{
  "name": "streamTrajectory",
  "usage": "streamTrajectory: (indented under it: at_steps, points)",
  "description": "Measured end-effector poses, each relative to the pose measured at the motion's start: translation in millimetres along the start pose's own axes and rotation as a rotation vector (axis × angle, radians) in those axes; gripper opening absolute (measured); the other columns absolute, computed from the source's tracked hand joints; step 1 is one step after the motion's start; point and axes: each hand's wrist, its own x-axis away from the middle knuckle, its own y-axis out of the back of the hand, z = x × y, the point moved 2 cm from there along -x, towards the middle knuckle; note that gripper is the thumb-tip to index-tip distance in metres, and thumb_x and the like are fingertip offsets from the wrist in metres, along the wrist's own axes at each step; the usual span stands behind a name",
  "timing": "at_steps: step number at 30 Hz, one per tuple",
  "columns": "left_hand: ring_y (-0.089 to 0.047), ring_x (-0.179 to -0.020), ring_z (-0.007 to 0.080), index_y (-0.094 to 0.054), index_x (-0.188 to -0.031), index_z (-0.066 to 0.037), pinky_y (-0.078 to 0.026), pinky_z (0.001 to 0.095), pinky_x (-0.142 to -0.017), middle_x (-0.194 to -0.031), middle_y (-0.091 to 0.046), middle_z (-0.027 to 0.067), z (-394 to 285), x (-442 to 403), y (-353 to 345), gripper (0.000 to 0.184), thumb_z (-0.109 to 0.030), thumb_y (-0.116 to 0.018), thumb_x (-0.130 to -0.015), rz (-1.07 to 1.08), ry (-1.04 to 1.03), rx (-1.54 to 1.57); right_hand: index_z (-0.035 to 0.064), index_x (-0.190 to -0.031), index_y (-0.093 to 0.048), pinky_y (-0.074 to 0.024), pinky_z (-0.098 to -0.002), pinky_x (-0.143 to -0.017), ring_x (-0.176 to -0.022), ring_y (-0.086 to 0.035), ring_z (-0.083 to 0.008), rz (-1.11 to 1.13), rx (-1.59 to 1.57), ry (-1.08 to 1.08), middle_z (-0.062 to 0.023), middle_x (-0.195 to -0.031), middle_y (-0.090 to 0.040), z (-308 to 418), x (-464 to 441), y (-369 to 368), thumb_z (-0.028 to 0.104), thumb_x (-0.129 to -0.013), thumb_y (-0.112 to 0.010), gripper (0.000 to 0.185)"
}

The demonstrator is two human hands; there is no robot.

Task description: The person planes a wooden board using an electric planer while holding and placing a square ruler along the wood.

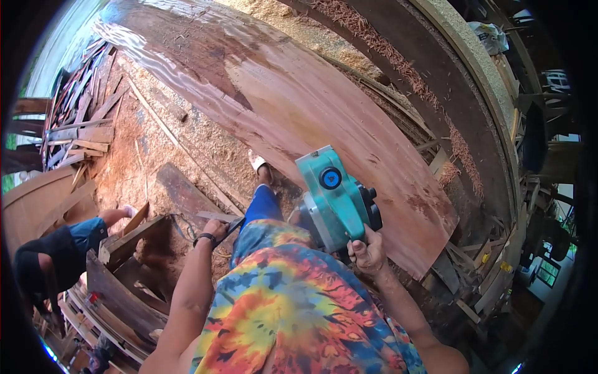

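Note:
My right hand [369,250] is closed round the handle of a teal electric planer [336,206] with a blue round knob. The planer is over the near part of a wide reddish wooden slab [324,100]; I cannot tell whether its base touches the wood. The slab's surface is pale and smooth in the middle, darker and rougher toward the far end. Off to the left, beside my blue-clad leg, my left hand [216,230] has its fingers curled. A thin dark and grey thing shows by it, but I cannot make out what it is.
Shavings and sawdust [149,124] cover the ground at left. A loose board [187,190] lies near my foot. Scrap wood [81,134] is piled at far left. A bent-over person [56,255] is at lower left. A dark timber [436,68] strewn with shavings runs along the right.

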Motion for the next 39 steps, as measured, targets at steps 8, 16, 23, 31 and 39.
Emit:
streamTrajectory:
  at_steps: [8, 16, 23, 31, 39]
  points:
    - [-0.072, -0.104, 0.0334, -0.077, -0.112, -0.007, -0.053, 0.0413, -0.095, -0.111, -0.075, 0.0182, 28.3, -0.7, 23.7, 0.030, -0.027, -0.062, -0.096, -0.138, 0.199, 0.435, 0.0009, -0.103, -0.059, -0.0388, -0.0245, -0.047, -0.050, -0.049, -0.0079, 0.023, -0.004, 0.068, -0.0009, -0.063, -0.052, 83.4, -146.4, -36.7, 0.069, -0.094, -0.059, 0.069]
    - [-0.074, -0.097, 0.0291, -0.077, -0.111, -0.005, -0.054, 0.0387, -0.089, -0.105, -0.077, 0.0183, 62.6, 13.7, 31.8, 0.028, -0.024, -0.067, -0.093, -0.218, 0.281, 0.499, -0.0016, -0.090, -0.063, -0.0437, -0.0286, -0.043, -0.045, -0.053, -0.0122, 0.011, -0.004, 0.284, -0.0040, -0.058, -0.055, 202.3, -340.9, -101.7, 0.071, -0.094, -0.058, 0.073]
    - [-0.073, -0.099, 0.0333, -0.078, -0.111, -0.012, -0.054, 0.0410, -0.090, -0.107, -0.076, 0.0167, 67.1, 21.9, 21.4, 0.028, -0.030, -0.067, -0.093, -0.174, 0.257, 0.402, -0.0001, -0.093, -0.063, -0.0450, -0.0280, -0.044, -0.045, -0.052, -0.0115, 0.043, -0.019, 0.204, -0.0030, -0.060, -0.054, 196.9, -344.5, -97.3, 0.071, -0.094, -0.058, 0.071]
    - [-0.070, -0.106, 0.0327, -0.077, -0.115, -0.014, -0.054, 0.0426, -0.094, -0.114, -0.074, 0.0152, 31.8, 20.6, 3.6, 0.037, -0.040, -0.057, -0.098, 0.007, 0.231, 0.204, -0.0016, -0.103, -0.059, -0.0380, -0.0248, -0.046, -0.048, -0.048, -0.0075, -0.020, -0.042, 0.018, -0.0004, -0.060, -0.051, 63.5, -76.8, -14.5, 0.076, -0.093, -0.054, 0.078]
    - [-0.072, -0.102, 0.0318, -0.077, -0.116, -0.009, -0.054, 0.0401, -0.093, -0.112, -0.075, 0.0163, 27.9, -28.2, -36.6, 0.036, -0.034, -0.058, -0.097, 0.044, -0.018, -0.051, -0.0046, -0.108, -0.060, -0.0429, -0.0241, -0.047, -0.052, -0.053, -0.0093, -0.054, -0.037, -0.097, -0.0026, -0.063, -0.055, 2.4, 34.6, 25.1, 0.083, -0.083, -0.061, 0.091]
